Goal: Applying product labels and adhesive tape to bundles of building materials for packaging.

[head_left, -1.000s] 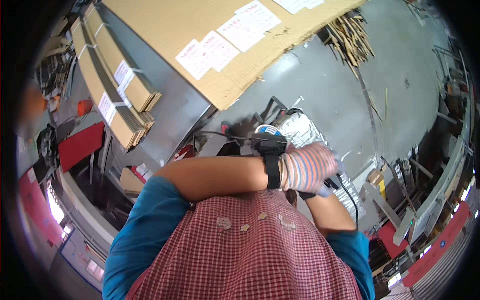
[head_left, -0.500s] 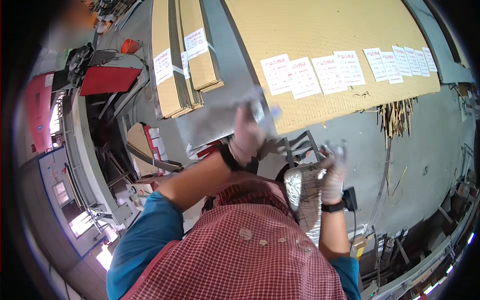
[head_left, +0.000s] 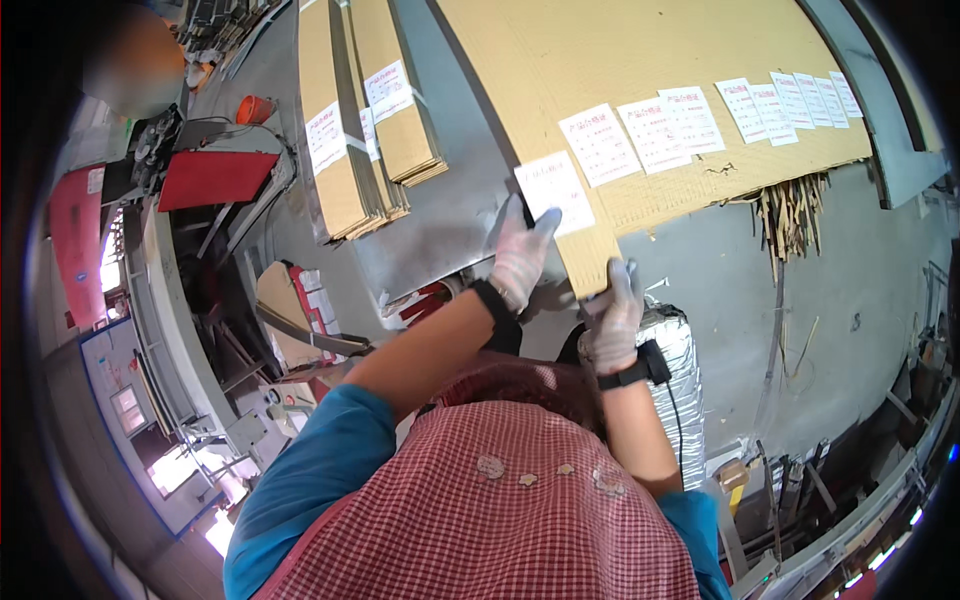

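Note:
A narrow strip of cardboard (head_left: pixel 586 262) juts toward me from the near left corner of a large cardboard stack. A white printed label (head_left: pixel 553 190) lies on it. My left hand (head_left: pixel 522 262), in a pale glove with grey fingertips, is closed at the strip's left edge, its thumb on the label's lower part. Gloved the same way, my right hand (head_left: pixel 615 322) grips the strip's near right corner; some of its fingers are hidden. Farther right, several more white labels (head_left: pixel 600 145) lie in an overlapping row on the stack (head_left: pixel 640 50).
Tied bundles of cardboard strips (head_left: pixel 345 190) with labels lie on the grey metal table (head_left: pixel 430 230) to the left. A foil-wrapped block (head_left: pixel 675 380) stands beside my right forearm. Thin cardboard scraps (head_left: pixel 790 225) hang off the stack's near edge. A red panel (head_left: pixel 215 180) is farther left.
Both hands have come in to the cardboard's near left corner and taken hold of the strip, which now sticks out toward me. The leftmost label has shifted toward me with it.

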### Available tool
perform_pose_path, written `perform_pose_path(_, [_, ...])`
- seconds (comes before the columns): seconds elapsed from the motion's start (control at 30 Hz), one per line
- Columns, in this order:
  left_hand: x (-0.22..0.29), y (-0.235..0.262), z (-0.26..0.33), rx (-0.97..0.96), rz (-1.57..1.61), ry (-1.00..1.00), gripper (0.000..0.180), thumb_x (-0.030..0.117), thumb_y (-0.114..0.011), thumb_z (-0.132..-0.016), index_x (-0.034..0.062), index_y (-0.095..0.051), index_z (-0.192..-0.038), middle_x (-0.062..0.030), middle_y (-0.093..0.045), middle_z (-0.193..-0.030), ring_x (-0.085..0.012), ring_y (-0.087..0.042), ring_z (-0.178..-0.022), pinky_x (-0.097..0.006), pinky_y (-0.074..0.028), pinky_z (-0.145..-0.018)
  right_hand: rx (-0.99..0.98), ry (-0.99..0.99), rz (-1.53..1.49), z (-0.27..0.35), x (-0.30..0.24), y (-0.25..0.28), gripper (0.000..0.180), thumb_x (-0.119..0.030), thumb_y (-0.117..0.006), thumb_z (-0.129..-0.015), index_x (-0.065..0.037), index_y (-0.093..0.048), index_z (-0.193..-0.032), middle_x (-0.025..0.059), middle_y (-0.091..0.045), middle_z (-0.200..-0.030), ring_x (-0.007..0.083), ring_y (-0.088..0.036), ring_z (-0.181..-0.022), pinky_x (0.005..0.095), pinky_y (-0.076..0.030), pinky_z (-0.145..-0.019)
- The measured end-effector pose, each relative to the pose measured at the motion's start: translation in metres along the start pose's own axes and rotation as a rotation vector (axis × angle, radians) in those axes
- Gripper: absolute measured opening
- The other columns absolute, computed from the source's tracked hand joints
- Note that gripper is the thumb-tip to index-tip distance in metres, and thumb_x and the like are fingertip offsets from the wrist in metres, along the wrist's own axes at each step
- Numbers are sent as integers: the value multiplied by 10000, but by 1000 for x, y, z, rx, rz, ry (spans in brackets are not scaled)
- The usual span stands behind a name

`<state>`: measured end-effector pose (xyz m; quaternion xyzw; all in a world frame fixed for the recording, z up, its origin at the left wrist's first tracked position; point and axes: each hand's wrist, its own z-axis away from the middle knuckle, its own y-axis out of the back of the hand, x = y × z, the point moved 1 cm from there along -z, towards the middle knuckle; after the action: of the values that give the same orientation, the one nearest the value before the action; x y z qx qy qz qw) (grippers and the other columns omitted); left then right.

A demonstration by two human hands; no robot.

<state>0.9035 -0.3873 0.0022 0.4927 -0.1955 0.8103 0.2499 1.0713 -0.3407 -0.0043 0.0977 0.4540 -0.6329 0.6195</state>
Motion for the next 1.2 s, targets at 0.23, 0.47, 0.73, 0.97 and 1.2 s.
perform_pose_path(0.23, [51, -44, 19, -161, -1121, -894, 680, 365, -624, -937, 22, -392, -1476, -205, -505, -1417, -368, -410, -1379, -486, -195, -1203, 117, 36, 30, 19, -25, 32, 762, -180, -701, -926, 9, -262, -1521, 70, -565, -1067, 97, -561, -845, 229, -474, -701])
perform_pose_path(0.47, [74, -28, 21, -257, -680, -809, 520, 372, -583, -972, 54, -507, -1376, -205, -541, -1380, -296, -521, -1273, -436, -361, -1116, -130, 0, 711, -4, -97, 46, 654, -283, -732, -903, 53, -474, -1401, 110, -632, -1001, 126, -604, -791, 269, -515, -707])
perform_pose_path(0.73, [-24, 13, 53, -342, 131, 286, 649, 504, -574, -982, 15, -505, -1404, -125, -588, -1329, -236, -553, -1234, -411, -449, -1039, -481, -270, 906, -48, -76, 32, 704, -300, -762, -880, 60, -461, -1405, 147, -672, -1136, 160, -670, -954, 273, -539, -811])
perform_pose_path(0.97, [-23, -19, 93, -167, 329, 365, 538, 336, -702, -947, -47, -577, -1305, -93, -635, -1274, -175, -552, -1198, -308, -394, -1062, -525, -324, 1011, 1, -104, 37, 757, -267, -742, -908, 94, -372, -1461, 189, -588, -1345, 222, -562, -1224, 314, -458, -1027])
perform_pose_path(1.2, [-41, -23, 125, -219, 214, 480, 729, 293, -766, -894, -20, -380, -1426, -115, -568, -1363, -177, -491, -1280, -312, -350, -1110, -527, -8, 1698, 21, -151, 23, 810, -471, -763, -847, 24, -481, -1423, 234, -640, -1280, 280, -635, -1176, 354, -527, -937])
